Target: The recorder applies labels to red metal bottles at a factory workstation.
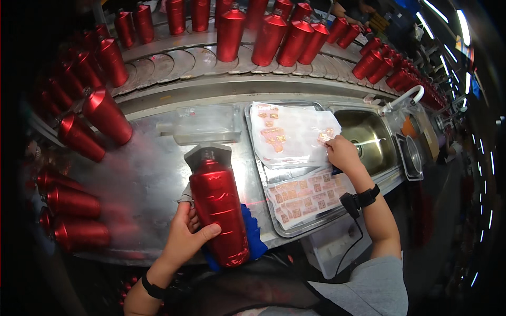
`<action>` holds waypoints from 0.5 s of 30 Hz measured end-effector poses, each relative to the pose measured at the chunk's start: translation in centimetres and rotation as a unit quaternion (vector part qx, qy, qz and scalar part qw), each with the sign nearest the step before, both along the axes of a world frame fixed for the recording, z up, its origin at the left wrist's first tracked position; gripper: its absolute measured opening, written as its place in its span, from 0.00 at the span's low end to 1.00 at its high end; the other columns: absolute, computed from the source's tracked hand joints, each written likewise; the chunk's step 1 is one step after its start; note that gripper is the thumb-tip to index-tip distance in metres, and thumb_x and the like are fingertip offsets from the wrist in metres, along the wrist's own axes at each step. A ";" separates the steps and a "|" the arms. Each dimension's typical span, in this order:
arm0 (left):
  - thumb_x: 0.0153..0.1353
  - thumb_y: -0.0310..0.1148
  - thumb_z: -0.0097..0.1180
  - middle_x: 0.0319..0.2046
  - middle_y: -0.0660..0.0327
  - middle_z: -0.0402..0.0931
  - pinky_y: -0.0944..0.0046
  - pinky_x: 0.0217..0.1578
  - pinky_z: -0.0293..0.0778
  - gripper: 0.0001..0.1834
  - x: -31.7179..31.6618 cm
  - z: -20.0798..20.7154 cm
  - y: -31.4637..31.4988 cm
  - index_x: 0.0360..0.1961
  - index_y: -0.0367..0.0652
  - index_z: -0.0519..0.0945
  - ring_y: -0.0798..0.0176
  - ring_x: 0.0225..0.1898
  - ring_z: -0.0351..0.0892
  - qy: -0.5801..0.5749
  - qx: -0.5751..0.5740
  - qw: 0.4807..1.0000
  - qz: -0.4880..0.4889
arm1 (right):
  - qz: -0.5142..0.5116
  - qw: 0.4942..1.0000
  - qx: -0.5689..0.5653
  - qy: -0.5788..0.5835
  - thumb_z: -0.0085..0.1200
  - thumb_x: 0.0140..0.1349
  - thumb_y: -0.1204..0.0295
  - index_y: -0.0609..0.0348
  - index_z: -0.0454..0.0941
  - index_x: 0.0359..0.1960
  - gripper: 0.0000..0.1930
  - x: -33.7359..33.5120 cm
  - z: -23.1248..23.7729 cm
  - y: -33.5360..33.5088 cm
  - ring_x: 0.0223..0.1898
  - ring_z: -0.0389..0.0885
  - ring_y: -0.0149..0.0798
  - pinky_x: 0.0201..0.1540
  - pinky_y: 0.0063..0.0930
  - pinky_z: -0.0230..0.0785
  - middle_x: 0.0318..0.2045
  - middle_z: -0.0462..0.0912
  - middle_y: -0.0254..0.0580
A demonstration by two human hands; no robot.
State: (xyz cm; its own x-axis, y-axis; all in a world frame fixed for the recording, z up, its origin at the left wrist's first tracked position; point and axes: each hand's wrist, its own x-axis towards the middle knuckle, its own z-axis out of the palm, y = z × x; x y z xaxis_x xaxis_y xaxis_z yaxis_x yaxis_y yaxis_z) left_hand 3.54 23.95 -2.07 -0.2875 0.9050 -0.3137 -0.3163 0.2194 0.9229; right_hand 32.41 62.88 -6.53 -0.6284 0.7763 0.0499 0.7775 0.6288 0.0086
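In the head view, the left hand [185, 231] is holding the red bottle [219, 210], its grip clamping the left side, thumb lying across the front. The bottle is standing out over the blue cloth [254, 231] by the worktop [139, 205], its long axis running away from the body, neck outward. Well to its right, the right hand [345, 154] is touching the white sheets [298, 126] at a gold label [325, 135]; whether its grip is pinching anything, one cannot tell.

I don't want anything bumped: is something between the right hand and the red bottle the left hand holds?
Nothing tall shows there. Between the right hand and the held red bottle lie flat white sheets and the low rim of the metal tray.
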 end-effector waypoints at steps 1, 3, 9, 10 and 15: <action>0.55 0.33 0.72 0.61 0.51 0.69 0.59 0.63 0.68 0.51 -0.1 0.5 0.1 0.72 0.38 0.50 0.59 0.61 0.72 -0.003 0.004 1.000 0.006 | -0.006 1.000 -0.003 -0.006 0.54 0.56 0.69 0.53 0.86 0.40 0.12 0.9 0.2 0.2 0.39 0.83 0.53 0.42 0.46 0.76 0.39 0.83 0.47; 0.55 0.33 0.72 0.60 0.52 0.70 0.60 0.61 0.70 0.50 -0.3 0.4 0.2 0.72 0.37 0.51 0.61 0.59 0.74 -0.005 0.011 1.000 0.014 | -0.086 0.994 -0.039 0.056 0.59 0.53 0.65 0.57 0.85 0.38 0.13 1.9 0.9 1.0 0.40 0.83 0.54 0.42 0.45 0.75 0.38 0.84 0.51; 0.56 0.32 0.71 0.61 0.51 0.68 0.59 0.63 0.67 0.51 -0.2 0.7 0.3 0.73 0.38 0.49 0.60 0.62 0.72 -0.006 0.003 1.000 0.018 | -0.185 0.960 -0.075 0.194 0.66 0.49 0.60 0.63 0.85 0.29 0.17 5.3 -2.3 5.1 0.32 0.85 0.51 0.36 0.42 0.76 0.30 0.86 0.52; 0.56 0.31 0.70 0.62 0.51 0.67 0.59 0.63 0.67 0.52 -0.1 0.5 0.2 0.74 0.38 0.48 0.59 0.63 0.71 0.000 -0.001 1.000 0.014 | -0.192 0.942 -0.169 0.215 0.66 0.51 0.60 0.63 0.85 0.29 0.16 5.7 -2.7 5.8 0.30 0.85 0.51 0.35 0.42 0.76 0.29 0.86 0.51; 0.56 0.32 0.70 0.67 0.48 0.62 0.56 0.68 0.60 0.54 0.3 0.9 0.1 0.75 0.39 0.45 0.56 0.68 0.64 -0.005 0.008 0.999 0.032 | -0.181 0.970 0.021 0.163 0.60 0.57 0.63 0.59 0.85 0.34 0.12 2.9 2.1 1.5 0.29 0.85 0.47 0.34 0.40 0.75 0.26 0.85 0.47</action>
